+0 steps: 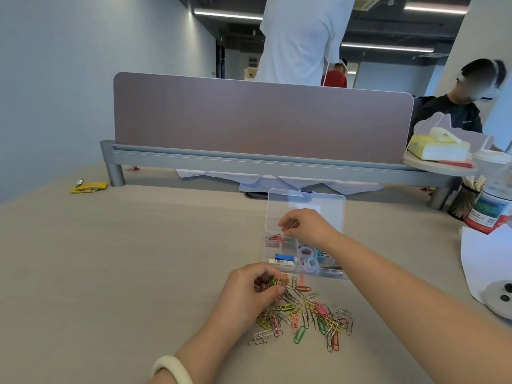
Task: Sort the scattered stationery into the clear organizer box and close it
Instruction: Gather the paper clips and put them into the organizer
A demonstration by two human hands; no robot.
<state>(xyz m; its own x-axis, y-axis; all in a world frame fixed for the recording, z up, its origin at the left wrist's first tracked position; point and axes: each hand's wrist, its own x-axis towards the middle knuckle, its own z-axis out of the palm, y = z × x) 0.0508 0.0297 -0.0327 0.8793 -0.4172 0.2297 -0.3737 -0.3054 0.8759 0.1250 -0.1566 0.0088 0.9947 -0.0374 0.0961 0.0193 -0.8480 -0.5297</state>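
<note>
Paper clips (304,314) are pinched by left hand (249,292) at pile, right hand (304,227) above organizer box (329,206).

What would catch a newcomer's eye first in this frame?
A heap of coloured paper clips lies on the desk nearest the camera, the left hand pinching a few at its far edge. Just beyond, the clear organizer box stands open, and the right hand holds a silver clip above its far-left compartment.

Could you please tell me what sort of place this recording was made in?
Probably an open-plan office: a mauve fabric desk divider stands along the pale wood-look desk, and long ceiling strip lights run overhead.
</note>
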